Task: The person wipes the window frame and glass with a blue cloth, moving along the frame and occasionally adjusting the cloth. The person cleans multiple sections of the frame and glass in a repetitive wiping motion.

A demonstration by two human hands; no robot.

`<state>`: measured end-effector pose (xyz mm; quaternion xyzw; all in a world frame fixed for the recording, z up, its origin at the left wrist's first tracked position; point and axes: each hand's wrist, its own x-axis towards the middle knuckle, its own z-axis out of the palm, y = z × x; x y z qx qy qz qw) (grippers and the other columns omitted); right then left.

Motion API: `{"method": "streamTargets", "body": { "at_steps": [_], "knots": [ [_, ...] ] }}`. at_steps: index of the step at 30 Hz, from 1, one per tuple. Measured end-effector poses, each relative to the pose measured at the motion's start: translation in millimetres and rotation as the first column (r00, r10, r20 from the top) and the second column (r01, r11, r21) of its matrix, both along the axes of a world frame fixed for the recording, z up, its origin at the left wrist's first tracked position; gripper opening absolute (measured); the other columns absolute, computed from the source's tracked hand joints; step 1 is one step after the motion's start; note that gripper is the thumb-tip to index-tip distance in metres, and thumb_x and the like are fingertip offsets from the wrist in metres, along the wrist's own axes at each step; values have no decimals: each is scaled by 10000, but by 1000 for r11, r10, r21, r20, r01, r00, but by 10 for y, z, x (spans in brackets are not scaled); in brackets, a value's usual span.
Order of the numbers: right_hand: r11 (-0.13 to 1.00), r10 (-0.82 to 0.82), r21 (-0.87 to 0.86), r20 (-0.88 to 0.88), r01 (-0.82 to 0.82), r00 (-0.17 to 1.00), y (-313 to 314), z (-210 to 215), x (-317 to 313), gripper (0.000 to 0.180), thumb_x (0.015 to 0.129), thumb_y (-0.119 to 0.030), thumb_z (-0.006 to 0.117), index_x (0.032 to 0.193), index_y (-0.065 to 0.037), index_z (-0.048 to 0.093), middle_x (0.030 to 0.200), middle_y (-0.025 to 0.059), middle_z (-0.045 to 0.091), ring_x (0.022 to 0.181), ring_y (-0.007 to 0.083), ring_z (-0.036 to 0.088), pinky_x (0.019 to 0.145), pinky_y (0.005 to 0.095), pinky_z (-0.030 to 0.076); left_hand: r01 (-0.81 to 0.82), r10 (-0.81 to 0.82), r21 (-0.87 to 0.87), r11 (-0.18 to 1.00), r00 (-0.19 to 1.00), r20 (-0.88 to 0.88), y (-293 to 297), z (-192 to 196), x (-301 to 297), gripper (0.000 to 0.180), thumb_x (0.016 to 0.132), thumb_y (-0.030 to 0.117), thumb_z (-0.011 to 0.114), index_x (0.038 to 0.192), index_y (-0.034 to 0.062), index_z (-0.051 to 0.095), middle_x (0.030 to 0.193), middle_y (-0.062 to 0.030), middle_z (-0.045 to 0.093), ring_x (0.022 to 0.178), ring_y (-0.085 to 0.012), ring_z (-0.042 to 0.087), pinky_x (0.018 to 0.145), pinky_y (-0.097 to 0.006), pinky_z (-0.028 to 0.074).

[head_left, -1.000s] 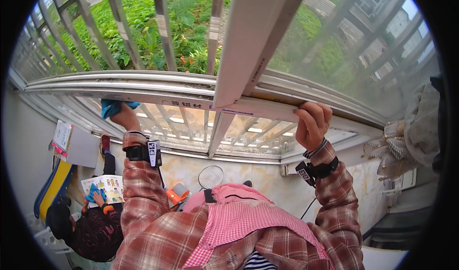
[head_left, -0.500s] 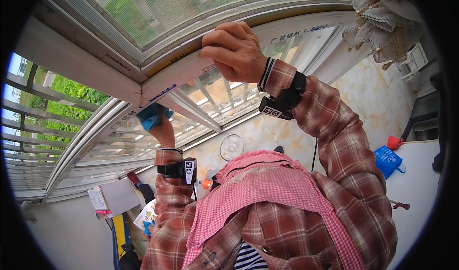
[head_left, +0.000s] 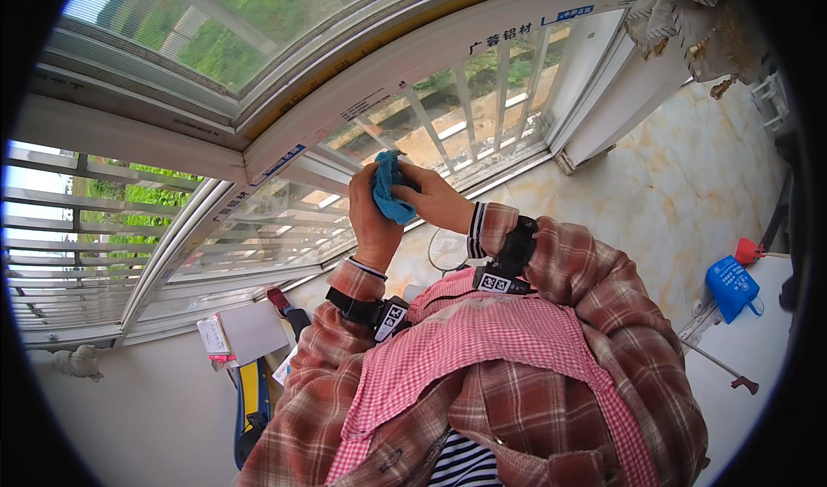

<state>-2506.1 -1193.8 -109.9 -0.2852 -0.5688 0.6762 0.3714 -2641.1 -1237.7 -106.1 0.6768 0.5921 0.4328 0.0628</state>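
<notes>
A blue cloth (head_left: 389, 196) is bunched up between both hands, held up in front of my chest. My left hand (head_left: 369, 221) grips it from the left and my right hand (head_left: 438, 201) pinches it from the right. Both wrists carry black bands over plaid sleeves. Behind the hands runs a white window frame (head_left: 413, 66) with glass panes and metal bars (head_left: 469, 112) outside. Neither hand touches the frame.
A pink checked apron covers my chest. A blue bag (head_left: 732, 284) and a thin stick with a red tip (head_left: 722, 368) lie at the right. A round racket (head_left: 446, 250), a white notebook (head_left: 245, 332) and a yellow-blue object (head_left: 250, 399) sit below. Cloths hang at top right (head_left: 680, 13).
My right hand has let go of the window frame and come down. My left hand has pulled the cloth off the rail. Both hands now meet on the cloth, and the view has tilted.
</notes>
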Motion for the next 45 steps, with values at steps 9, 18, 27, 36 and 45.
{"method": "streamTargets", "body": {
  "at_steps": [9, 18, 27, 36, 45],
  "knots": [
    [864, -268, -502, -405, 33, 874, 407, -145, -387, 265, 909, -242, 674, 1058, -24, 661, 936, 59, 688, 820, 145, 682, 687, 280, 577, 207, -138, 148, 967, 916, -376, 117, 585, -515, 430, 753, -39, 666, 1166, 51, 592, 1235, -154, 572, 1157, -377, 526, 981, -464, 428],
    [800, -347, -586, -278, 129, 896, 561, 187, -1081, 187, 911, -128, 607, 1054, -10, 627, 921, 58, 655, 791, 143, 651, 659, 295, 563, 206, -103, 165, 965, 869, -483, 157, 591, -732, 355, 862, 34, 616, 1210, 14, 549, 1313, -207, 533, 1187, -408, 509, 1011, -490, 397],
    [433, -746, 597, -184, 676, 640, 1178, 99, 655, 179, 810, -97, 702, 969, -47, 636, 933, 139, 656, 803, 313, 628, 696, 391, 531, 267, -194, 85, 960, 853, -485, 270, 600, -611, 389, 843, 43, 635, 1223, 40, 548, 1356, -221, 496, 1244, -436, 462, 1044, -523, 365],
    [84, -958, -35, -278, 996, 71, 1596, 214, 477, 274, 828, -43, 567, 1094, 23, 559, 1007, 178, 545, 951, 327, 561, 851, 392, 440, 238, -209, 9, 971, 870, -446, 781, 486, -483, 452, 881, 138, 626, 1295, -15, 533, 1260, -235, 576, 1200, -413, 522, 1039, -455, 380],
    [262, -786, 545, -358, 797, 504, 1000, 135, -130, 520, 642, 92, 521, 1132, -51, 621, 1117, 161, 536, 1048, 398, 491, 912, 441, 423, 162, -164, -40, 986, 897, -411, 931, 357, -364, 509, 868, 168, 635, 1308, -52, 506, 1285, -297, 528, 1211, -460, 489, 1049, -480, 353]
  ]
}}
